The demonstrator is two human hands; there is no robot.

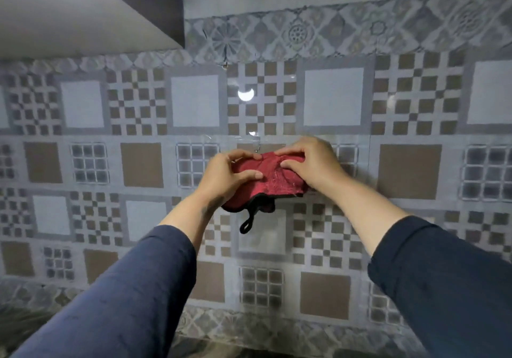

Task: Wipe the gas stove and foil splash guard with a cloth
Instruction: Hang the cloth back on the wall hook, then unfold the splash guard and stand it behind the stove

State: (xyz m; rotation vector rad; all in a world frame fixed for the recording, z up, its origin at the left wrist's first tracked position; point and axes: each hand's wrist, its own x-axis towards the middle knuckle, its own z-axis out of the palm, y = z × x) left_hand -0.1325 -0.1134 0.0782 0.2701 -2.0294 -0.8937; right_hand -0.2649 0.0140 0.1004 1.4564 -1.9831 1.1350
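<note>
Cloth (pixel 270 179), partly hidden by hands

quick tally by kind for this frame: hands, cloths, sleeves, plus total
Hands: 2, left hand and right hand, both gripping the cloth
Cloths: 1, red cloth with black edging and a hanging loop, held up in front of the patterned wall
Sleeves: 2, dark blue, left sleeve and right sleeve
Total: 5
</note>
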